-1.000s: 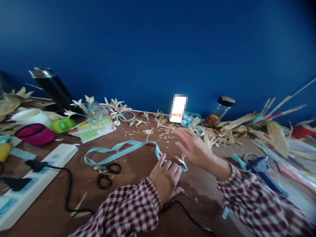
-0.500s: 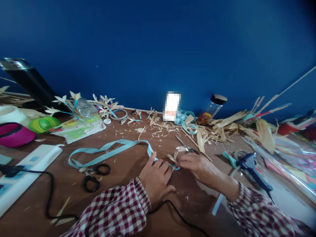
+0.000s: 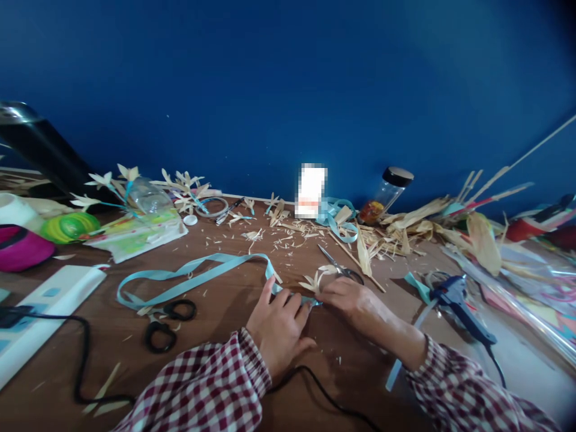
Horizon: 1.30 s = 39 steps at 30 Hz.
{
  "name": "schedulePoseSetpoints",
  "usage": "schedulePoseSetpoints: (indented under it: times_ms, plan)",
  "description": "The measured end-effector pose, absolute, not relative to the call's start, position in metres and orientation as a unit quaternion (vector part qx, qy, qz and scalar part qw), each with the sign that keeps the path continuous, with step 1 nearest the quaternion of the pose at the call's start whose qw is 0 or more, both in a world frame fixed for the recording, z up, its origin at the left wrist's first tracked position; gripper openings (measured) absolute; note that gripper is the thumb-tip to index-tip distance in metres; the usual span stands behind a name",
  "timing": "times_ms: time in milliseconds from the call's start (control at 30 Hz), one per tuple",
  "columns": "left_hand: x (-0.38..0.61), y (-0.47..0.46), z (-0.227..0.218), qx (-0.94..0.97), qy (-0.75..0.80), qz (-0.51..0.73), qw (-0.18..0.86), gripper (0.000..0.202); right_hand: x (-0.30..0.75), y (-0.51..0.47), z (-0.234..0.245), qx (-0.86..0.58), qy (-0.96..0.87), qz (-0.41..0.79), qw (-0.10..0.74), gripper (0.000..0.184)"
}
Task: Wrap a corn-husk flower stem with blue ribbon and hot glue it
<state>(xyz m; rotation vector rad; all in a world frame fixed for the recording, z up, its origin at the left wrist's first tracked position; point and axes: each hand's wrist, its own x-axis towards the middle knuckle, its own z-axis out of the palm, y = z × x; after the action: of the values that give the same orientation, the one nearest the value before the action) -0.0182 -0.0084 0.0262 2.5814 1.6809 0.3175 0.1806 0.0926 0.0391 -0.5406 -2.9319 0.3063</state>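
Note:
A long light-blue ribbon (image 3: 189, 279) loops across the brown table (image 3: 216, 366). My left hand (image 3: 279, 327) rests closed on the ribbon's near end, fingers pressing it down. My right hand (image 3: 348, 300) is closed just to the right, fingertips pinching the same ribbon end beside a small pale husk flower (image 3: 312, 281). Small metal scissors (image 3: 339, 268) lie just beyond my right hand. Both sleeves are red-and-white check.
Black-handled scissors (image 3: 164, 324) lie left of my hands. A blue glue gun (image 3: 454, 297) sits at right, its black cord (image 3: 324, 390) running under my arms. A white power strip (image 3: 40, 306), husk scraps (image 3: 396, 237), a jar (image 3: 382, 198) and a black flask (image 3: 40, 150) crowd the edges.
My right hand came back from reaching toward the far scraps, fingers spread, and closed on the ribbon end beside my left hand. The view shifted slightly rightward.

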Motion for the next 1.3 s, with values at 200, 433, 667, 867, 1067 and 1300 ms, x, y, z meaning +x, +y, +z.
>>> schedulePoseSetpoints:
  times_ms: [200, 433, 667, 867, 1067, 1300]
  plan:
    - [-0.015, -0.011, 0.026, 0.825, 0.557, 0.098, 0.019, 0.07, 0.184, 0.091, 0.03, -0.187, -0.973, 0.099, 0.093, 0.027]
    - [-0.014, -0.011, 0.022, 0.813, 0.574, 0.099, 0.006, 0.067, 0.186, 0.089, 0.027, -0.196, -0.971, 0.1, 0.092, 0.027]
    - [-0.019, -0.011, 0.021, 0.82, 0.564, 0.092, 0.015, 0.068, 0.185, 0.088, 0.027, -0.21, -0.97, 0.078, 0.089, 0.025]
    - [-0.017, -0.011, 0.024, 0.826, 0.558, 0.081, 0.015, 0.072, 0.186, 0.087, 0.025, -0.202, -0.97, 0.08, 0.104, 0.026]
    - [-0.019, -0.007, 0.026, 0.834, 0.547, 0.067, 0.019, 0.072, 0.188, 0.087, 0.024, -0.207, -0.97, 0.083, 0.1, 0.027]
    - [-0.02, -0.009, 0.022, 0.819, 0.568, 0.079, 0.033, 0.07, 0.187, 0.088, 0.025, -0.21, -0.968, 0.102, 0.093, 0.026]
